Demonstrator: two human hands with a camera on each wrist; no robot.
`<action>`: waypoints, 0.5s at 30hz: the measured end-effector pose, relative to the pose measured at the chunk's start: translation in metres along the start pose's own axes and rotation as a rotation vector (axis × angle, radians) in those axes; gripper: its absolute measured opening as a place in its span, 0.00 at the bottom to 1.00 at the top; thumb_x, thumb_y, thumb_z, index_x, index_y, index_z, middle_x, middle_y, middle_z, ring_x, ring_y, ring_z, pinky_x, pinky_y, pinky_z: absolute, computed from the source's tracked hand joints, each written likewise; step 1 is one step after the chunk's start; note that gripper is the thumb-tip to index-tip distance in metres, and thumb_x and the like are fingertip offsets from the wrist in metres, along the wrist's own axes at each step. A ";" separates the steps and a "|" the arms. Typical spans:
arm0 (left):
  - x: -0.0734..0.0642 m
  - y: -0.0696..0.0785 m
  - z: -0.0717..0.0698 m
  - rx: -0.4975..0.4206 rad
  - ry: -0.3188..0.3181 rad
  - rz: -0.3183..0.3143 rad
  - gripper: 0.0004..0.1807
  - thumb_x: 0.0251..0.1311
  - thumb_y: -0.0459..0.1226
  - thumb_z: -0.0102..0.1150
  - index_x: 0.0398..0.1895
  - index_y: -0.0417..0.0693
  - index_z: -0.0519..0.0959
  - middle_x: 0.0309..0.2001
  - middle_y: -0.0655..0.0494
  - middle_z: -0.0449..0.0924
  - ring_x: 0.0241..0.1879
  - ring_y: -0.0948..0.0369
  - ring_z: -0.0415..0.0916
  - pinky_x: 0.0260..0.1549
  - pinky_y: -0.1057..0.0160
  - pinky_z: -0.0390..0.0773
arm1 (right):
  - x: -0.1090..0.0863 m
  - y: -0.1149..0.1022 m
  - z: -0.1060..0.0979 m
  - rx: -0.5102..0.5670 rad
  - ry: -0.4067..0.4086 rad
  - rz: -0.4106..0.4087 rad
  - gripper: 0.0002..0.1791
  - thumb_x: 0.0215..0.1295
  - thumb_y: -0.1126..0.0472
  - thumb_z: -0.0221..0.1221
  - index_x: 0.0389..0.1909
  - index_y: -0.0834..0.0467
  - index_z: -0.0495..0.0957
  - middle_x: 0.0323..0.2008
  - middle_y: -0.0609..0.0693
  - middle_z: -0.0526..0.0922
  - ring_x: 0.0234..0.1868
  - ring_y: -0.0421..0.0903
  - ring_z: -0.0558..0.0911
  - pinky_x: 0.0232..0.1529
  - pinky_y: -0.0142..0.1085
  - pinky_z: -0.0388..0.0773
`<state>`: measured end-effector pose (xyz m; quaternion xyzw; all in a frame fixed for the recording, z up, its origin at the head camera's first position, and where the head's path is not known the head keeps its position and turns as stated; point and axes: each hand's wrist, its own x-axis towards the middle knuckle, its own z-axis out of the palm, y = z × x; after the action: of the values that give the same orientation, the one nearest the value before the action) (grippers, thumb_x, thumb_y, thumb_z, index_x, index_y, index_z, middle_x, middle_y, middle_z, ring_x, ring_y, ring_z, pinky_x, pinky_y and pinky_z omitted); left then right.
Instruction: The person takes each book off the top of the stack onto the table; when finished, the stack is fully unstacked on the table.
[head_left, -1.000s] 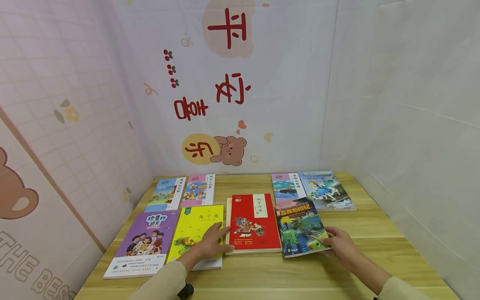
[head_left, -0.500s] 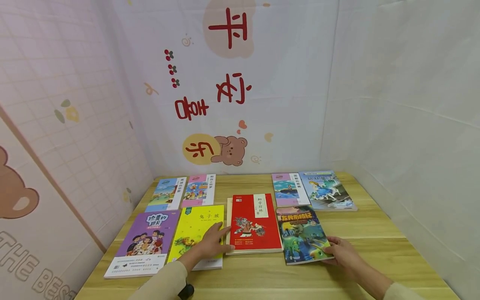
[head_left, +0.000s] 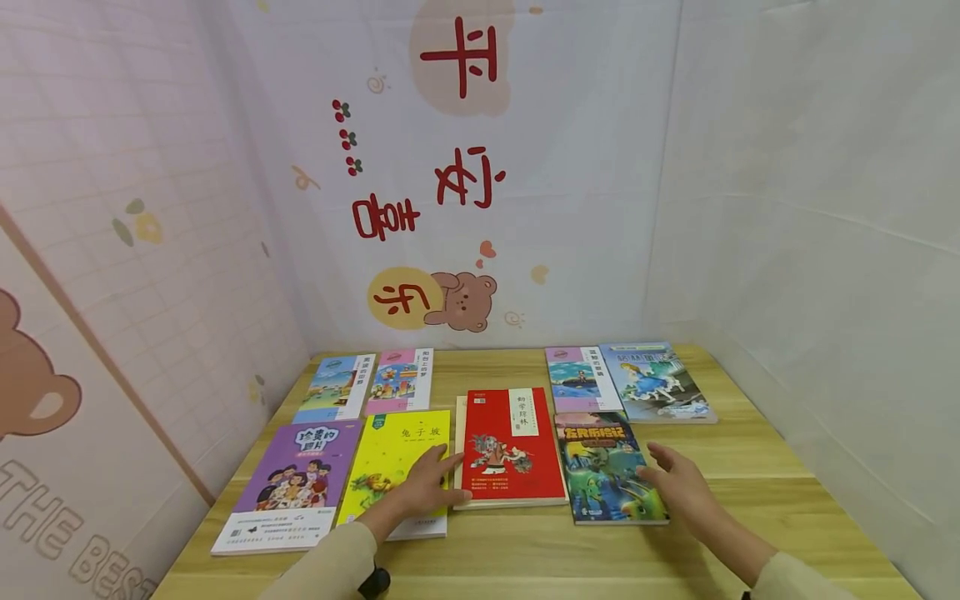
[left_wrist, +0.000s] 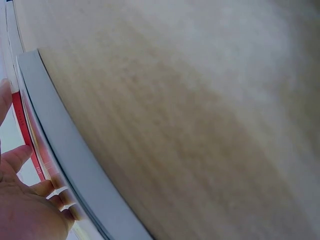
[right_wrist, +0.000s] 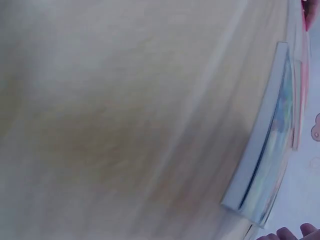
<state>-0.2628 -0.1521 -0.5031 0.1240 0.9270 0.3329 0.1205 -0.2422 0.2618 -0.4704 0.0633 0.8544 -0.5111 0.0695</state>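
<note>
In the head view my left hand [head_left: 426, 487] rests over the yellow book [head_left: 397, 450], its fingers and thumb reaching the left edge of the red book [head_left: 495, 450]. Under the red book a paler cover edge shows at the left. My right hand [head_left: 681, 492] is at the right edge of a dark green book with dinosaurs [head_left: 611, 475], fingers spread and not gripping it; whether a fingertip touches it I cannot tell. That book lies flat just right of the red one. In the right wrist view only some fingertips [right_wrist: 285, 234] show at the bottom.
A purple book [head_left: 292, 483] lies at the left front. Along the back are a light blue book [head_left: 330, 392], a pink book [head_left: 397, 382], another pink and blue book [head_left: 576, 379] and a larger blue book [head_left: 652, 379]. Printed cloth walls [head_left: 585, 208] surround the wooden table [head_left: 765, 517].
The dinosaur book, held and tilted by my right hand before, has come toward me and now lies straight and flat. My right hand has let go of it. The left hand stays put.
</note>
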 end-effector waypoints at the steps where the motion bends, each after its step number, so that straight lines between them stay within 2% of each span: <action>1: 0.000 0.000 0.000 -0.007 0.002 0.001 0.43 0.54 0.52 0.70 0.73 0.52 0.66 0.75 0.38 0.51 0.72 0.37 0.47 0.66 0.31 0.52 | 0.001 -0.002 0.002 0.018 0.001 -0.006 0.38 0.73 0.57 0.55 0.74 0.72 0.51 0.72 0.74 0.51 0.72 0.72 0.51 0.67 0.62 0.58; 6: -0.002 0.000 0.000 0.011 0.003 0.003 0.44 0.55 0.54 0.69 0.74 0.51 0.65 0.74 0.37 0.51 0.72 0.37 0.46 0.66 0.30 0.51 | 0.008 -0.015 0.019 0.080 -0.001 -0.014 0.35 0.74 0.60 0.55 0.73 0.72 0.54 0.70 0.74 0.57 0.70 0.70 0.58 0.65 0.60 0.63; 15: -0.001 -0.001 0.001 0.021 0.007 0.015 0.44 0.55 0.55 0.68 0.74 0.52 0.65 0.74 0.38 0.51 0.73 0.38 0.47 0.66 0.32 0.51 | 0.024 -0.029 0.063 0.138 -0.046 -0.056 0.28 0.70 0.66 0.55 0.67 0.72 0.64 0.65 0.71 0.68 0.61 0.66 0.72 0.60 0.56 0.72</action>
<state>-0.2618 -0.1526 -0.5041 0.1309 0.9299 0.3246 0.1134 -0.2676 0.1937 -0.4796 0.0320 0.8168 -0.5718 0.0702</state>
